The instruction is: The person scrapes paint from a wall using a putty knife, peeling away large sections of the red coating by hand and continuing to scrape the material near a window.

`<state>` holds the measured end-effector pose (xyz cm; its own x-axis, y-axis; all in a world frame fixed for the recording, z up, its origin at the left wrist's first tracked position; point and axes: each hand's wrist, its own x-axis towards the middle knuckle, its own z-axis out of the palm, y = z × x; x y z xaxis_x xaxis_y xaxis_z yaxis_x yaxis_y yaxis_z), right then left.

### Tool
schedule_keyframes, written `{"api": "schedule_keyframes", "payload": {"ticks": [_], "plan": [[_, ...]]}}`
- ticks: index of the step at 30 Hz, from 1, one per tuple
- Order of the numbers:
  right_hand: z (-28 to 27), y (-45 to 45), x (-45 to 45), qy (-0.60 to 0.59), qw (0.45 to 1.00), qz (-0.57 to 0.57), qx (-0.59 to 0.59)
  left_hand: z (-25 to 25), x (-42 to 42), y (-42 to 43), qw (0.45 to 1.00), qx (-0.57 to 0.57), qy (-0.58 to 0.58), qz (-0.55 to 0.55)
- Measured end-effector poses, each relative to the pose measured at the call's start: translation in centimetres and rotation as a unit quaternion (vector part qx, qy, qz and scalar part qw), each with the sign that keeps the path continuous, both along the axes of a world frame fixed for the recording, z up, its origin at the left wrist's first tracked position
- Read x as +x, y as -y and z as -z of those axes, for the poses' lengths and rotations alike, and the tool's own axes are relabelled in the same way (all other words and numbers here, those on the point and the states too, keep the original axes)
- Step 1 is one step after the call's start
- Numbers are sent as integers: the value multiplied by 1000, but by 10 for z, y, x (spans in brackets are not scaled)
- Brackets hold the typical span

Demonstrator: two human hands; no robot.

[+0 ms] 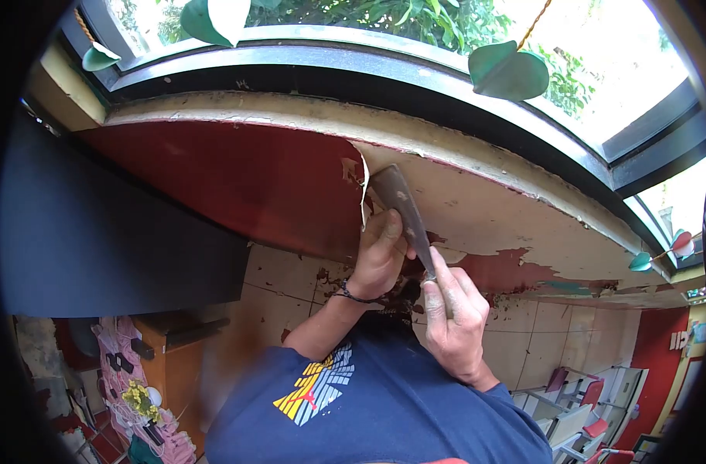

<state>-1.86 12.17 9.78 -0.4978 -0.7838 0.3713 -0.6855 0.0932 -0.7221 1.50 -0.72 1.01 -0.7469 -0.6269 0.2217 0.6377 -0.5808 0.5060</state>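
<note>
My right hand [455, 321] is closed around the handle end of a paint scraper [403, 205] with a wide, grey, worn blade. The blade lies against the wall, its broad end beside the lifted, curling edge of the red paint [252, 174]. My left hand [380, 255], with a dark bracelet on its wrist, is closed at the blade's left side, thumb against the metal. Some of its fingers are hidden behind the scraper. Right of the blade, the wall shows a bare cream surface [476, 205] with leftover patches of red.
Above the wall runs a window ledge [291, 108] under a dark window frame [329, 83]. Leaf-shaped decorations [509, 71] hang there on cords. Paint flakes lie on the tiled floor [279, 278]. A dark panel [113, 224] stands left; chairs [573, 425] are at lower right.
</note>
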Motion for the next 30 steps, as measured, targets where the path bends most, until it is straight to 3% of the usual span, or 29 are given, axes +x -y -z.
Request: {"api": "schedule_keyframes", "payload": {"ticks": [4, 6, 19, 24, 30], "plan": [[11, 1, -1, 22, 1000, 0, -22, 8, -2, 0, 1000, 26, 4, 2], [11, -8, -2, 43, 999, 21, -5, 2, -1, 0, 999, -33, 25, -2], [7, -3, -6, 28, 999, 19, 1, -12, 0, 0, 995, -56, 81, -22], [11, -7, -5, 90, 996, 2, -20, -5, 3, -4, 993, -47, 102, -19], [16, -2, -10, 43, 998, 8, -41, -7, -1, -5, 991, -42, 122, -38]]}}
